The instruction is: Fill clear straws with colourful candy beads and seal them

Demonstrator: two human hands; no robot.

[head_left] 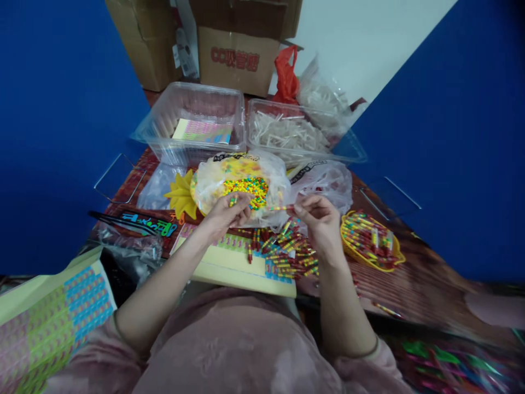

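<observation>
Head view: the largest thing is the reddish-brown bench (410,262), spread beneath both hands. Well beyond the hands stands a cardboard box (238,68), with two clear trays before it: the left tray (197,146), ahead of the left hand, holds a printed sheet (205,132); the right tray (350,150), ahead of the right hand, holds pale straws (283,131). Just past the left hand lies an open plastic bag (279,169). Pale yellow sheets (238,271) lie between the forearms, and a yellow basket (400,258) of coloured tubes sits beside the right hand, on its outer side. The right hand (305,210) pinches one thin coloured tube (281,207) between thumb and fingers at one end, its free end toward the left hand. The left hand (240,210) has curled fingers; whether they grip anything cannot be told. The tube should be very light, smooth and apt to roll, perhaps creasing under pressure; a gentle pinch near one end suits it. Smallest are the bright beads (254,191) in the bag, probably hard and slippery.
</observation>
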